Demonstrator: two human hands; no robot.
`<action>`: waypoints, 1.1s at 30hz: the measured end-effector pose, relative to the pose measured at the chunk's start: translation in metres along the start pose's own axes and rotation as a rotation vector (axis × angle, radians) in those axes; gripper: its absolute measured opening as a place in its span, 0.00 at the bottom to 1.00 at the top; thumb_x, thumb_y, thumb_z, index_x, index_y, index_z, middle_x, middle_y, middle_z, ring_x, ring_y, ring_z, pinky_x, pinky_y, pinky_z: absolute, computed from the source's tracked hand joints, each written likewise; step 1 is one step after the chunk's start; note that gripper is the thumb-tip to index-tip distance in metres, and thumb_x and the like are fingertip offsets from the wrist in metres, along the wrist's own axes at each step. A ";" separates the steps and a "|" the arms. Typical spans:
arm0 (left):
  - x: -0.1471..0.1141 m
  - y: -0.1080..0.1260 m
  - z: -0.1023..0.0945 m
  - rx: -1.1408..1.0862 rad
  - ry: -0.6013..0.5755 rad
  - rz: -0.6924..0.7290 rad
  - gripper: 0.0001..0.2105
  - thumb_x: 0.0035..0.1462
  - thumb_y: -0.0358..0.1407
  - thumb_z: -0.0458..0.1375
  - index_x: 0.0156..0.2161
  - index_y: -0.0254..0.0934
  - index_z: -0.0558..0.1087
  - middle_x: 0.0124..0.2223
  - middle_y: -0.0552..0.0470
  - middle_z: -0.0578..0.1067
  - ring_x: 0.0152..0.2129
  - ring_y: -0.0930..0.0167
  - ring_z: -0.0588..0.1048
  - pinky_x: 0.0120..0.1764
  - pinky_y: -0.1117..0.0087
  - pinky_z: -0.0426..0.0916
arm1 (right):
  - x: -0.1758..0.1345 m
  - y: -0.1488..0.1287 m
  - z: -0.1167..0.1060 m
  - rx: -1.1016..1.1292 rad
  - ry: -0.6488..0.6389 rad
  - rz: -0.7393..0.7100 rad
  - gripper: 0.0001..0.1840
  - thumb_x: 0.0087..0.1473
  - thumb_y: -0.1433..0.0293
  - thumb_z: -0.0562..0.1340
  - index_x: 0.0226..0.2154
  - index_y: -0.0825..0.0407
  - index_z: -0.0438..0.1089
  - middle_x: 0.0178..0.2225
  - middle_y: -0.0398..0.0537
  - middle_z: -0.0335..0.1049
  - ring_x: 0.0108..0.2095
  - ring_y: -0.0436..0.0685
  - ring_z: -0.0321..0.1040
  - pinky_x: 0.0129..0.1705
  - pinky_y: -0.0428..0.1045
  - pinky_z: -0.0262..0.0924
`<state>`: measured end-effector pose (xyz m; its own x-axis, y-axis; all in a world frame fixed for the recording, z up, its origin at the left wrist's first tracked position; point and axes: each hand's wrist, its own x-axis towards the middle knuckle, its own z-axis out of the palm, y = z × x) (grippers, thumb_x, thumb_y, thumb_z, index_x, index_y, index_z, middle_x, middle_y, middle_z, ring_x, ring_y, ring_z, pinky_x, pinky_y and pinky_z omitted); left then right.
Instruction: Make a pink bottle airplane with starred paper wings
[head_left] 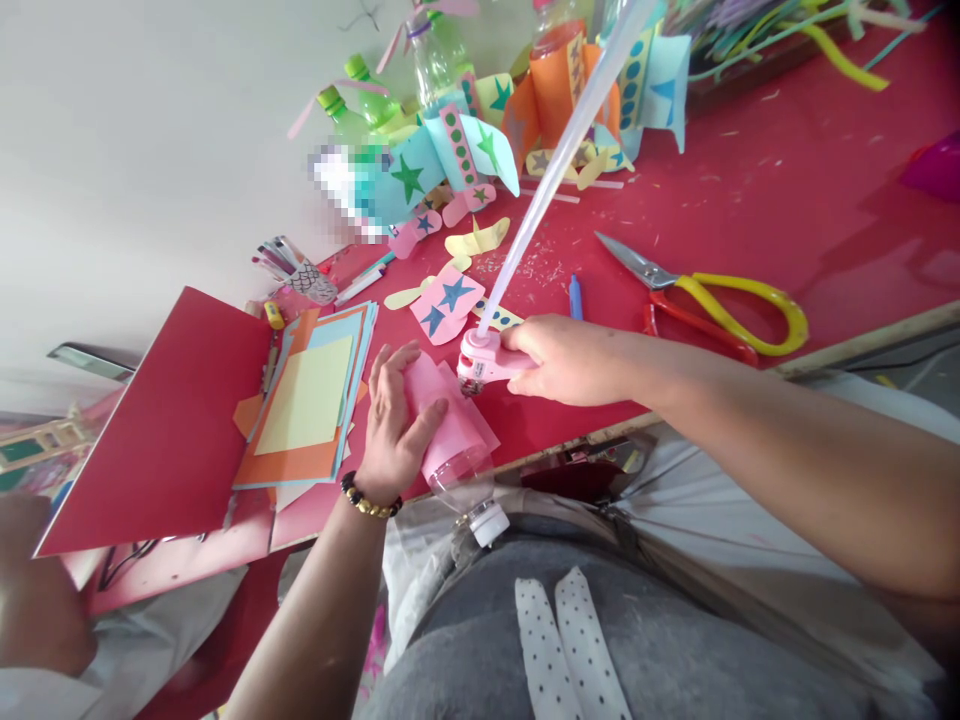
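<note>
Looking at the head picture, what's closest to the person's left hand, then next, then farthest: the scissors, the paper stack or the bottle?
From the left hand:
1. Bottle: touching the hand, on its right side.
2. Paper stack: just left of the hand.
3. Scissors: far to the right, past the right hand.

Can't see the grip of the pink plastic glue gun [480, 354], tucked inside the right hand [574, 360]! Can't follow the long, translucent glue stick [557, 170] past the top edge, either. Can't make out most of the clear plastic bottle [460, 480], covered by smooth pink paper [456, 432] and partly by the left hand [394, 420]. Over at the left edge, cropped and blurred: another person's bare arm [34, 600]. Sliced by the right edge: a purple object [936, 168], impossible to name.
</note>
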<state>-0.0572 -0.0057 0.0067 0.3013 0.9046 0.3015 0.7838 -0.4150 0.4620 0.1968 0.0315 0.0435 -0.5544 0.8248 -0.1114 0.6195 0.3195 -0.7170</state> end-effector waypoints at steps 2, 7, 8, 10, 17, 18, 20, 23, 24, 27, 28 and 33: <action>0.000 0.000 0.000 0.001 0.001 -0.001 0.24 0.62 0.41 0.56 0.61 0.41 0.58 0.62 0.42 0.63 0.64 0.52 0.54 0.64 0.43 0.48 | -0.001 0.001 0.001 -0.004 0.002 -0.020 0.12 0.52 0.74 0.62 0.41 0.55 0.74 0.33 0.49 0.77 0.30 0.54 0.70 0.30 0.47 0.55; 0.000 0.000 0.000 0.001 -0.002 0.003 0.24 0.62 0.41 0.56 0.61 0.41 0.58 0.63 0.42 0.63 0.64 0.53 0.54 0.64 0.44 0.48 | -0.004 0.004 0.001 -0.005 -0.004 -0.060 0.06 0.51 0.74 0.62 0.34 0.54 0.73 0.26 0.45 0.72 0.24 0.51 0.65 0.28 0.47 0.53; 0.000 0.000 0.000 0.001 -0.002 0.004 0.24 0.62 0.41 0.56 0.61 0.41 0.58 0.63 0.42 0.63 0.64 0.53 0.54 0.64 0.44 0.48 | -0.005 0.005 0.000 -0.006 -0.011 -0.061 0.05 0.51 0.73 0.61 0.33 0.54 0.73 0.25 0.44 0.71 0.24 0.51 0.64 0.28 0.47 0.53; 0.000 0.000 0.000 0.000 -0.004 0.002 0.24 0.62 0.40 0.55 0.61 0.41 0.58 0.63 0.42 0.62 0.65 0.53 0.54 0.65 0.45 0.47 | -0.006 0.005 -0.001 0.002 -0.025 -0.068 0.04 0.51 0.73 0.61 0.32 0.54 0.72 0.25 0.44 0.71 0.24 0.51 0.64 0.28 0.47 0.53; 0.000 -0.001 0.000 -0.007 0.002 -0.010 0.25 0.61 0.43 0.56 0.61 0.40 0.58 0.63 0.42 0.63 0.65 0.53 0.53 0.65 0.46 0.46 | -0.010 0.007 -0.002 0.003 -0.061 -0.067 0.10 0.51 0.72 0.62 0.38 0.54 0.73 0.32 0.48 0.74 0.28 0.52 0.67 0.30 0.47 0.54; 0.000 -0.001 0.000 -0.007 0.001 -0.012 0.25 0.61 0.43 0.56 0.61 0.40 0.58 0.63 0.42 0.63 0.65 0.54 0.53 0.65 0.46 0.46 | -0.011 0.007 -0.003 0.000 -0.066 -0.065 0.10 0.51 0.72 0.62 0.39 0.54 0.73 0.32 0.48 0.74 0.28 0.52 0.67 0.30 0.47 0.54; -0.001 -0.001 0.000 -0.007 -0.002 -0.018 0.25 0.62 0.43 0.56 0.61 0.40 0.58 0.63 0.42 0.62 0.65 0.53 0.53 0.65 0.46 0.46 | -0.013 0.006 -0.004 -0.001 -0.078 -0.050 0.10 0.51 0.72 0.62 0.39 0.54 0.73 0.32 0.47 0.74 0.27 0.52 0.67 0.30 0.47 0.54; -0.001 0.000 0.000 -0.008 -0.004 -0.023 0.25 0.61 0.44 0.56 0.61 0.40 0.58 0.63 0.42 0.62 0.65 0.53 0.53 0.65 0.46 0.47 | -0.017 0.003 -0.006 -0.007 -0.096 -0.018 0.09 0.52 0.72 0.62 0.38 0.53 0.72 0.29 0.46 0.73 0.26 0.52 0.65 0.29 0.47 0.53; -0.001 0.000 0.000 -0.008 -0.004 -0.023 0.26 0.61 0.44 0.56 0.61 0.39 0.59 0.63 0.42 0.62 0.65 0.52 0.53 0.65 0.46 0.47 | -0.018 0.002 -0.006 -0.013 -0.097 -0.009 0.08 0.52 0.72 0.62 0.37 0.53 0.72 0.29 0.46 0.73 0.25 0.52 0.65 0.28 0.47 0.53; 0.000 0.000 0.000 -0.005 -0.007 -0.025 0.26 0.61 0.44 0.56 0.61 0.39 0.59 0.63 0.42 0.63 0.64 0.53 0.54 0.65 0.45 0.47 | -0.021 -0.001 -0.007 -0.019 -0.098 -0.004 0.08 0.52 0.72 0.62 0.37 0.54 0.72 0.29 0.46 0.73 0.26 0.51 0.66 0.29 0.47 0.53; 0.000 0.000 0.000 -0.004 -0.007 -0.025 0.25 0.61 0.44 0.56 0.61 0.40 0.59 0.63 0.42 0.63 0.64 0.53 0.54 0.65 0.46 0.47 | -0.022 -0.001 -0.008 -0.018 -0.101 -0.004 0.09 0.52 0.73 0.62 0.38 0.54 0.72 0.29 0.45 0.72 0.26 0.51 0.65 0.29 0.47 0.53; -0.001 0.001 0.000 0.003 -0.008 -0.026 0.25 0.61 0.42 0.56 0.61 0.41 0.58 0.63 0.43 0.62 0.64 0.53 0.54 0.65 0.46 0.47 | -0.026 0.001 -0.009 -0.003 -0.133 -0.007 0.07 0.51 0.73 0.62 0.36 0.53 0.72 0.26 0.42 0.69 0.23 0.49 0.61 0.27 0.46 0.52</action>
<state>-0.0570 -0.0067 0.0068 0.2850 0.9158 0.2829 0.7928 -0.3911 0.4674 0.2165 0.0143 0.0516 -0.6275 0.7533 -0.1969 0.6171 0.3269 -0.7158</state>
